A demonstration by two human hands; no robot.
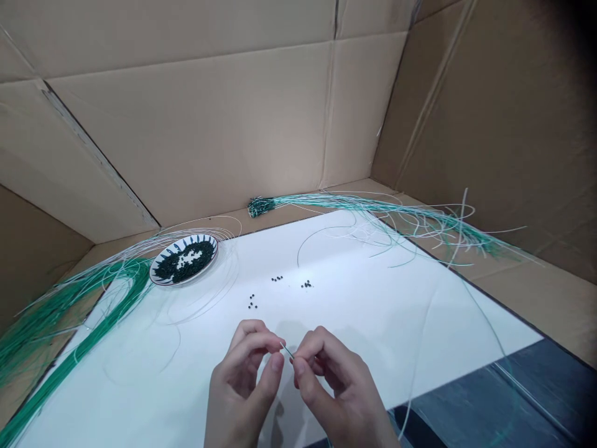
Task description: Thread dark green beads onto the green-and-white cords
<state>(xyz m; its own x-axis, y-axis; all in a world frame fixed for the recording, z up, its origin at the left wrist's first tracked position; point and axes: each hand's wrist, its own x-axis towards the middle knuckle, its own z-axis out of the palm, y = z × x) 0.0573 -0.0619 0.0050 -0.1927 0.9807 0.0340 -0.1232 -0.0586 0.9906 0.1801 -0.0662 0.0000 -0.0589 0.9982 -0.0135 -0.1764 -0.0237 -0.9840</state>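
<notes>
Your right hand (333,373) pinches a green strand (288,352) slanting toward your left hand (247,368). Whether the left pinches it too, I cannot tell.

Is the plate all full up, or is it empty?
Neither, just partly full: dark bits cover much of the plate, but a bare white patch shows in the middle.

The person's left hand (247,379) and right hand (338,381) face each other, bare, with fingers curled, each thumb lying close to its index fingertip, and the two sets of fingertips just apart
</notes>
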